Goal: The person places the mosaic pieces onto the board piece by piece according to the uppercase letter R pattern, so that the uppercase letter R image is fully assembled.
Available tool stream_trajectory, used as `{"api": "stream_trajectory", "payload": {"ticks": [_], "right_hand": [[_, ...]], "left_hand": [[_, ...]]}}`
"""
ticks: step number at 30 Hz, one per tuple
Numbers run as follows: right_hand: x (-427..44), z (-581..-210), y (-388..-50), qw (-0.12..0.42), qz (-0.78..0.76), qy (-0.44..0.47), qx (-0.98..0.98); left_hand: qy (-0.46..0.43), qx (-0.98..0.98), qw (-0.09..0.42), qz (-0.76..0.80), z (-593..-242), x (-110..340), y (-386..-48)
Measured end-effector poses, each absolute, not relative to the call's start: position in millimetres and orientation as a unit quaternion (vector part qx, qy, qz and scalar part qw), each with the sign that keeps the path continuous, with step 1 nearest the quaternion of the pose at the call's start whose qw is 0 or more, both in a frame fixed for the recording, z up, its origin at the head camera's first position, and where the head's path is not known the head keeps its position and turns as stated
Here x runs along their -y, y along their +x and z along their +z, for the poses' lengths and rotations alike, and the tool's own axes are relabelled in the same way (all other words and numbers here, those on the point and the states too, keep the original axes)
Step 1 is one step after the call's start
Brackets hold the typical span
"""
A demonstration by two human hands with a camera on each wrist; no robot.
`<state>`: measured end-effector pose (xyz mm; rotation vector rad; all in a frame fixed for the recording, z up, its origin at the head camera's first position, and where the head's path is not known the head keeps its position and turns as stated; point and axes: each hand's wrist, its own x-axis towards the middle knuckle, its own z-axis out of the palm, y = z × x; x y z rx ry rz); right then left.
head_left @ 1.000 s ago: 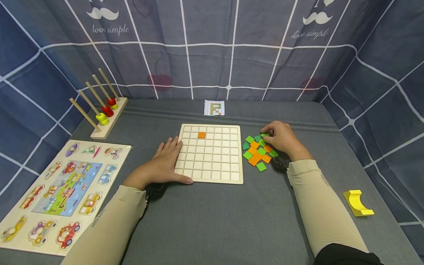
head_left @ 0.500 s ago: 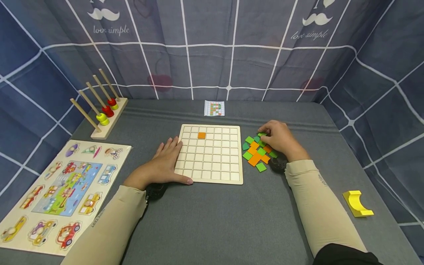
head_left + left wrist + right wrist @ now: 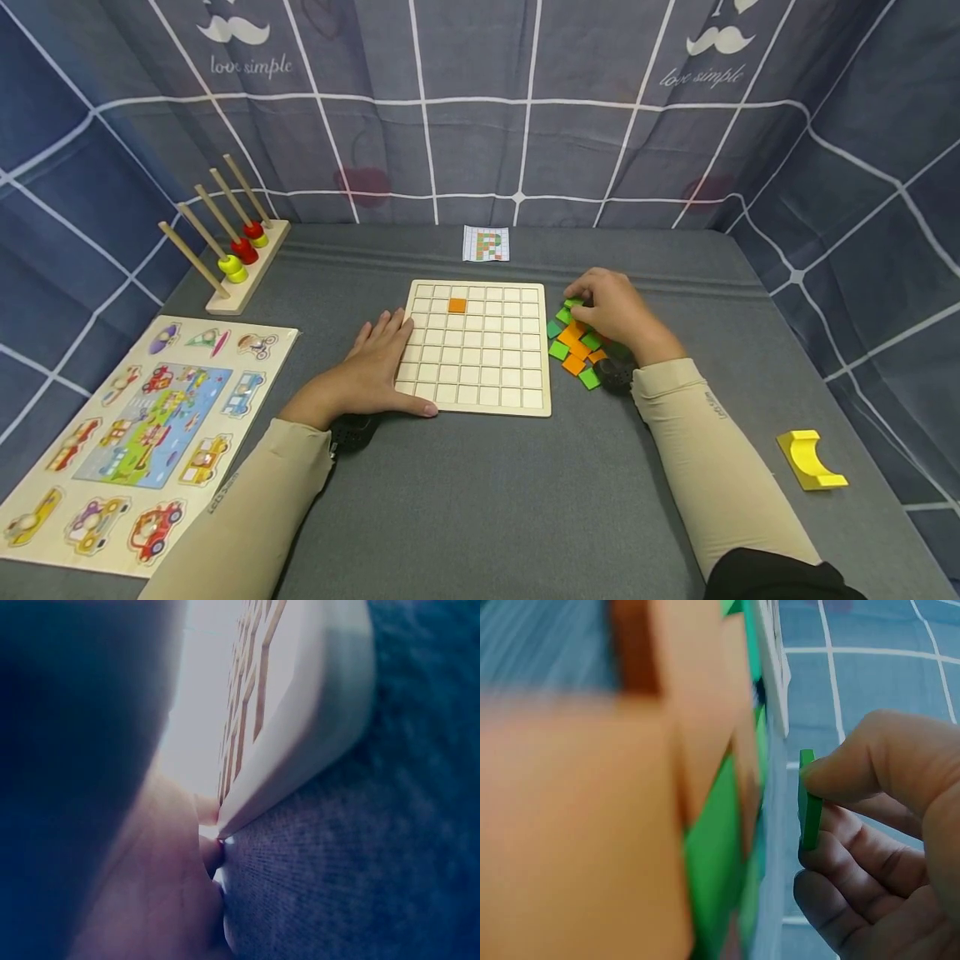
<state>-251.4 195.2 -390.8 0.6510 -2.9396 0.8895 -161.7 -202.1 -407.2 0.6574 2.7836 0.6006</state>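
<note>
A pale wooden grid board lies at the middle of the table, with one orange square tile in its second row. My left hand rests at the board's left edge, fingers spread and thumb along the near edge. Between the thumb and fingers of my right hand is a green square tile, held on edge in the right wrist view. Below that hand lies a loose pile of orange and green tiles, right of the board; the hand and wrist camera hide part of it.
A small pattern card lies behind the board. At the left are a peg stand with red and yellow beads and a vehicle puzzle board. A yellow curved block sits at the right. Tiled-pattern cloth hangs behind.
My right hand has moved left over the tile pile toward the board, with a green tile in its fingers. My left hand and the board have stayed still.
</note>
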Motion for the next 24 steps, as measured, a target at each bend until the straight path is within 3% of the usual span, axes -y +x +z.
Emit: {"api": "stream_trajectory", "payload": {"ticks": [24], "right_hand": [[-104, -385, -265, -0.043, 0.297, 0.295, 0.907]], "left_hand": [[0.219, -0.947, 0.116, 0.205, -407, 201, -164]]}}
